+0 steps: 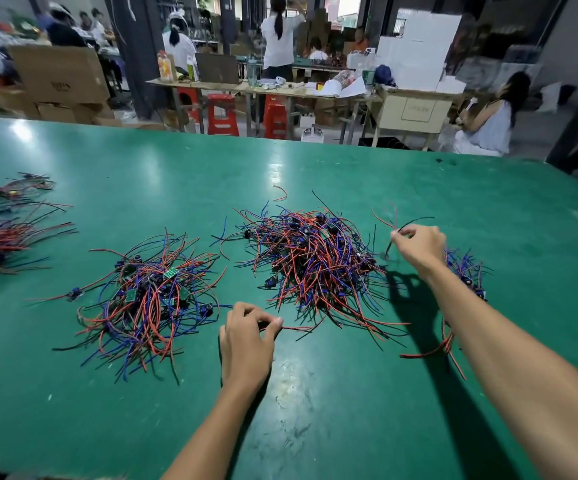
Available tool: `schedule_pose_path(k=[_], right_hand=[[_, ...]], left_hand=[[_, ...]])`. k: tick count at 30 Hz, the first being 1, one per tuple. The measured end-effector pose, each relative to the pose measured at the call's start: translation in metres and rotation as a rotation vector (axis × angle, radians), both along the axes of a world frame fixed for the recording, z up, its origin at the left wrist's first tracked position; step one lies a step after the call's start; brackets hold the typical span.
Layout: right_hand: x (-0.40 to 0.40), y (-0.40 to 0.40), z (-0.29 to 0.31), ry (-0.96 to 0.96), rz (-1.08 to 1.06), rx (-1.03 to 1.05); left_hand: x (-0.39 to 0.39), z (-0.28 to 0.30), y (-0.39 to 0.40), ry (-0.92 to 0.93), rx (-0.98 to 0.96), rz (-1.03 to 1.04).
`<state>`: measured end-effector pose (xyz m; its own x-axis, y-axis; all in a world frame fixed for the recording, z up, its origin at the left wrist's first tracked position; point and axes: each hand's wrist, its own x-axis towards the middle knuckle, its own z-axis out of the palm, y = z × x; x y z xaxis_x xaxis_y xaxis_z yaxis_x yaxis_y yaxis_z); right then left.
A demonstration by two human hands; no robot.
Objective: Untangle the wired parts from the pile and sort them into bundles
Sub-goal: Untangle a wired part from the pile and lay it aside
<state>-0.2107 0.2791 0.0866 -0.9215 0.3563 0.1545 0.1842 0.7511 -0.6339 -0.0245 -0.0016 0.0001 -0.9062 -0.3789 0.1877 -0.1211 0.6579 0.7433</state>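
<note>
A large tangled pile of red, blue and black wired parts (315, 258) lies mid-table. Left of it sits a second pile (149, 299) with small green boards showing. My left hand (246, 337) rests on the green table and pinches a red wire (298, 328) that runs from the large pile's near edge. Raised at the pile's right side, my right hand (419, 247) pinches a wired part (393, 237) whose red and black wires stick up and whose small part hangs below. A smaller bundle (467, 275) lies behind my right forearm, partly hidden.
More wire bundles (0, 230) lie at the table's left edge. A loose red wire (280, 194) lies beyond the large pile. The green table (315, 410) ends at a far edge, with red stools, benches, cartons and several people beyond.
</note>
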Motion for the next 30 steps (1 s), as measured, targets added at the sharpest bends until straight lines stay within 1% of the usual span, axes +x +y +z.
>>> schedule_pose_path(k=[1, 2, 3, 5, 6, 8, 11, 14, 17, 19, 21, 24, 28, 30], right_hand=[[0.006, -0.001, 0.006, 0.091, 0.004, -0.071], [0.014, -0.003, 0.013, 0.161, 0.032, -0.213], [0.023, -0.006, 0.021, 0.199, 0.081, -0.403], [0.048, -0.018, 0.036, 0.182, 0.203, -0.753], [0.062, -0.024, 0.040, 0.153, 0.256, -0.874], [0.089, -0.035, 0.038, 0.081, 0.344, -1.032], [0.126, -0.055, 0.013, 0.000, 0.439, -1.158], [0.156, -0.079, -0.030, -0.039, 0.460, -1.225], [0.175, -0.097, -0.066, -0.028, 0.456, -1.204], [0.179, -0.102, -0.074, 0.009, 0.455, -1.155], [0.181, -0.103, -0.074, 0.040, 0.458, -1.140], [0.183, -0.103, -0.075, 0.084, 0.473, -1.081], [0.185, -0.102, -0.076, 0.106, 0.491, -1.013], [0.185, -0.101, -0.077, 0.099, 0.494, -0.997]], left_hand=[[0.000, 0.000, 0.000, 0.009, -0.006, -0.001], [0.000, -0.001, -0.001, 0.016, -0.009, -0.004], [0.000, -0.001, 0.000, 0.021, -0.011, -0.006], [-0.001, -0.001, 0.000, 0.032, -0.012, -0.005], [-0.001, -0.001, 0.001, 0.040, -0.005, -0.006], [0.001, 0.003, 0.004, 0.074, 0.025, -0.011], [0.007, 0.008, 0.007, 0.156, 0.094, -0.050], [0.016, 0.011, 0.008, 0.253, 0.034, -0.163], [0.022, 0.015, 0.012, 0.292, -0.106, -0.333], [0.024, 0.014, 0.014, 0.326, -0.212, -0.412], [0.024, 0.013, 0.015, 0.337, -0.276, -0.449], [0.025, 0.011, 0.015, 0.354, -0.280, -0.437], [0.026, 0.011, 0.014, 0.394, -0.193, -0.374], [0.027, 0.011, 0.013, 0.391, -0.181, -0.373]])
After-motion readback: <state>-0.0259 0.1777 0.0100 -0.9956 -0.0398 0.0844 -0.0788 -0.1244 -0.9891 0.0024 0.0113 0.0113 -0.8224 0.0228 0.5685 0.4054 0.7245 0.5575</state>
